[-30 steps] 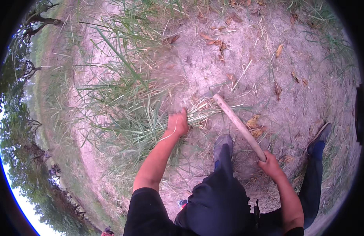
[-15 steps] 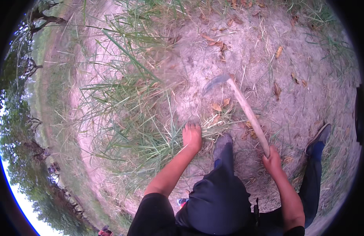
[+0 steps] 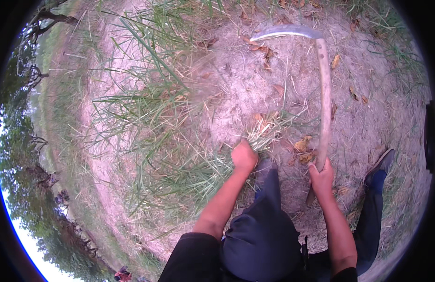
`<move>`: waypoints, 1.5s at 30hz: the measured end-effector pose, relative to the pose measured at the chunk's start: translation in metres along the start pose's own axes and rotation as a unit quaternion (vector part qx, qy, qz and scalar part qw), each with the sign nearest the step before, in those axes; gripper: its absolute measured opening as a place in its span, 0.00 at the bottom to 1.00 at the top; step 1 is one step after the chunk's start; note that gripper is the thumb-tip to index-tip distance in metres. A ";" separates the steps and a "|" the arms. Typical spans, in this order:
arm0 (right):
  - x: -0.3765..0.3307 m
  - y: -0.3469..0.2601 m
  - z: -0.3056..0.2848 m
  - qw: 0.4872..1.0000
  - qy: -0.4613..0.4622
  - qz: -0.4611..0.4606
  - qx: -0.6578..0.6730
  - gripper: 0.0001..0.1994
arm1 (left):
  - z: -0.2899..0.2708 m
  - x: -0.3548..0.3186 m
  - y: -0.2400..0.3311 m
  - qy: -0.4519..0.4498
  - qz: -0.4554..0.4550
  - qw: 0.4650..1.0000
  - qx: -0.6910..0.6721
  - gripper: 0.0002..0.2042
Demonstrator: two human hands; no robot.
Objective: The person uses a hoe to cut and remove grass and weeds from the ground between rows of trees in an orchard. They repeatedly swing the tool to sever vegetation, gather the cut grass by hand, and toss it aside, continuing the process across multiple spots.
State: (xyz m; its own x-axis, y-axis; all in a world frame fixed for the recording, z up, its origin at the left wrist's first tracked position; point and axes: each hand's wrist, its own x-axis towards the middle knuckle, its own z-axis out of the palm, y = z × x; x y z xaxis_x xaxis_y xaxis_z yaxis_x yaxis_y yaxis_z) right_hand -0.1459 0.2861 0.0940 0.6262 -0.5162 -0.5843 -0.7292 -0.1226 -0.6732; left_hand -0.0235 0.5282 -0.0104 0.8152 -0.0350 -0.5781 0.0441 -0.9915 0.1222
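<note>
Grass bunch [image 3: 269,129] sits directly in the left hand [image 3: 243,156]: the grip is fully closed around the lower stems, and the cut, dry-tipped ends fan out up and to the right of the fist. Just left of and below this grip, the uncut green grass clump [image 3: 165,141] spreads outward, its long blades leaning away from the fist.

The right hand [image 3: 321,175] has its grip wrapped completely around the wooden handle [image 3: 324,103] of a sickle, close to the handle's lower end; a short stub of the handle projects below the fist. From this grip the handle runs nearly straight up and away from the person. At its far end the curved metal blade [image 3: 283,32] hooks over to the left, well apart from both grips and above the bare sandy ground [image 3: 236,80]. Whether the blade touches the ground cannot be told.

Left forearm is extended forward and slightly right, wrist straight, knuckles facing up. Right forearm rises steeply from the lower edge, wrist in line with the handle. The two grips are near each other, with a dark trouser knee [image 3: 269,188] between them. Dry yellow leaves [image 3: 303,150] lie just left of the right grip. A blue shoe [image 3: 379,167] rests to the right of it.
</note>
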 end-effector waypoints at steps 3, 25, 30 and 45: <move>-0.017 0.068 -0.033 0.989 -0.095 -0.034 -0.104 0.10 | -0.035 -0.006 0.006 -0.010 0.006 1.000 -0.019 0.14; -0.043 0.049 0.039 0.962 -0.259 0.015 -0.085 0.13 | -0.105 -0.011 -0.109 0.131 0.150 0.947 0.253 0.18; -0.032 0.025 0.028 0.958 -0.274 0.018 -0.086 0.16 | -0.106 0.027 -0.144 -0.056 0.072 0.981 0.171 0.18; -0.046 0.048 0.042 0.961 -0.215 -0.083 -0.151 0.13 | -0.063 -0.023 -0.132 -0.015 -0.041 0.993 0.112 0.23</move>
State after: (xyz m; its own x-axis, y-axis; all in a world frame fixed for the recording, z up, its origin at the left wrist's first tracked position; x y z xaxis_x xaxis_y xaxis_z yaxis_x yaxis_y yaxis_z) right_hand -0.1981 0.3398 0.0700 0.7492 -0.0776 -0.6577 -0.6162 -0.4460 -0.6492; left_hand -0.0121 0.6675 0.0375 0.7966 0.0462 -0.6027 -0.0229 -0.9941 -0.1064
